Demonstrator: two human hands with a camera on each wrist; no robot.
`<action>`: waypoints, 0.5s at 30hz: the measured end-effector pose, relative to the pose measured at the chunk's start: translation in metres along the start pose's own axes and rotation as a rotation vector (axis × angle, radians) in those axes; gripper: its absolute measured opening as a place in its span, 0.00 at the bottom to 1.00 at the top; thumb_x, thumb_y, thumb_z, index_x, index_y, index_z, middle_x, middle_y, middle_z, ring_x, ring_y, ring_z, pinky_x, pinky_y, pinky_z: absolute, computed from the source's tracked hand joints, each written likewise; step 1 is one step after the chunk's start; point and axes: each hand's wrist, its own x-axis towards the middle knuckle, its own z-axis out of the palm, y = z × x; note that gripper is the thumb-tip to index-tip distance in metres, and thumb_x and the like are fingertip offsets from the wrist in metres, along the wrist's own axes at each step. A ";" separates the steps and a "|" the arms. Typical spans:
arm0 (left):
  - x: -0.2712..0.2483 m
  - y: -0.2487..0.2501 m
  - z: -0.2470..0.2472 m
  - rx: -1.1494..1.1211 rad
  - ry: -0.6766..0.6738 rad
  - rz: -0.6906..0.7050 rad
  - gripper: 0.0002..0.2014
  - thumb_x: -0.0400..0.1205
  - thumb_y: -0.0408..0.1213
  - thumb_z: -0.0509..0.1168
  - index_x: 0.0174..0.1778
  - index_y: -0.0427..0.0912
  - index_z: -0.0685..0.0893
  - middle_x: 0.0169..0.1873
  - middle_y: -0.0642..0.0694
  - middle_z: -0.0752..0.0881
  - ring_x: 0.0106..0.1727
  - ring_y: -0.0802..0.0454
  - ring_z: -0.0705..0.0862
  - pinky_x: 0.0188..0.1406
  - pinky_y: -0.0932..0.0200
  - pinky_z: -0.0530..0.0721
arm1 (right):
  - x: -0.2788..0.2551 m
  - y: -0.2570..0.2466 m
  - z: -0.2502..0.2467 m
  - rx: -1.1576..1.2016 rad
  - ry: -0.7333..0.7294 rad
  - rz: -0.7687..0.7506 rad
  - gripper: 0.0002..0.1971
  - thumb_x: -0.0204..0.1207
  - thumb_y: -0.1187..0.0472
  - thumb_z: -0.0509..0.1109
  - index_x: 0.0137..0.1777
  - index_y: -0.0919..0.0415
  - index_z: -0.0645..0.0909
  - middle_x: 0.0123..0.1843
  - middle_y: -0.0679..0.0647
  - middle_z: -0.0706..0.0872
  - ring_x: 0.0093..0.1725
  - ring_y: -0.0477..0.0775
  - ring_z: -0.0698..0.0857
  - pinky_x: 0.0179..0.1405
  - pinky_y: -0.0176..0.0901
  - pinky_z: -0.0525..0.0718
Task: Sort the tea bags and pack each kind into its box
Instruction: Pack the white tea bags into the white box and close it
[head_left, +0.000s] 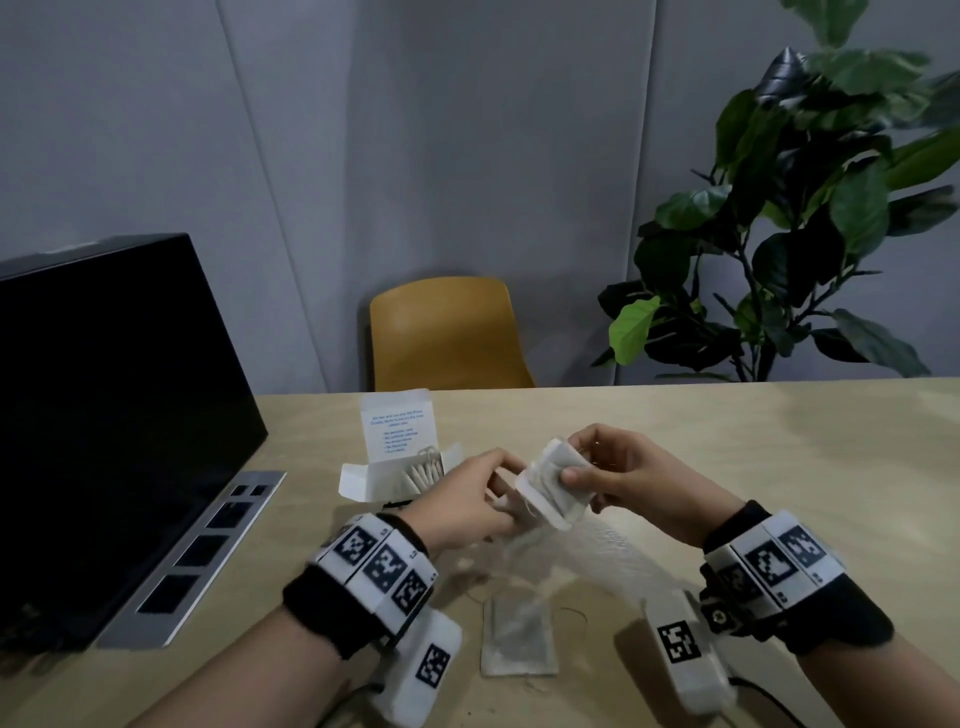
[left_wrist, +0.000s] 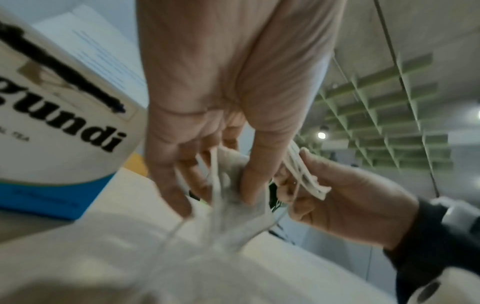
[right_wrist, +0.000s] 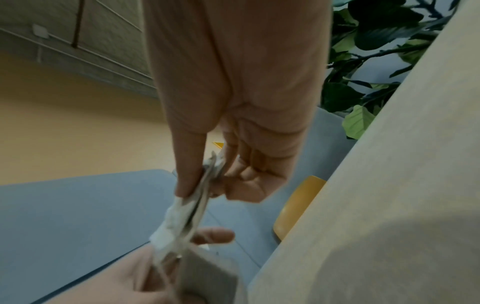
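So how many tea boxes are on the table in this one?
1. A single open white tea box stands at the far middle of the table, just beyond the left hand, lid flap up, bags inside. A second box may be hidden or out of frame.

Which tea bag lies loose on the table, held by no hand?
The flat tea bag nearest the person; the others are pinched in the right hand or stand in the open box.

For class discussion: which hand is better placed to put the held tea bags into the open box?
Probably the left hand: it is right beside the open box. The right hand, pinching the tea bags, is farther away.
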 end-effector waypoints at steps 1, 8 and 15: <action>-0.005 0.002 -0.003 -0.067 0.029 0.032 0.23 0.72 0.31 0.73 0.60 0.53 0.76 0.47 0.47 0.81 0.45 0.50 0.83 0.38 0.61 0.86 | -0.002 -0.005 0.001 -0.017 -0.034 -0.027 0.10 0.70 0.63 0.74 0.49 0.64 0.78 0.40 0.55 0.84 0.35 0.46 0.81 0.33 0.36 0.79; -0.039 0.009 -0.020 -0.251 0.200 0.205 0.34 0.69 0.31 0.77 0.64 0.63 0.71 0.51 0.55 0.81 0.32 0.59 0.83 0.35 0.64 0.80 | -0.006 -0.042 0.022 -0.395 -0.130 -0.158 0.07 0.68 0.59 0.77 0.43 0.54 0.82 0.50 0.48 0.84 0.49 0.45 0.83 0.46 0.43 0.85; -0.061 -0.002 -0.035 -0.477 0.190 0.273 0.36 0.73 0.20 0.67 0.69 0.61 0.69 0.60 0.54 0.82 0.58 0.54 0.86 0.53 0.57 0.85 | 0.012 -0.055 0.051 -0.591 -0.126 -0.281 0.10 0.71 0.62 0.75 0.39 0.52 0.75 0.46 0.53 0.87 0.46 0.55 0.84 0.46 0.51 0.84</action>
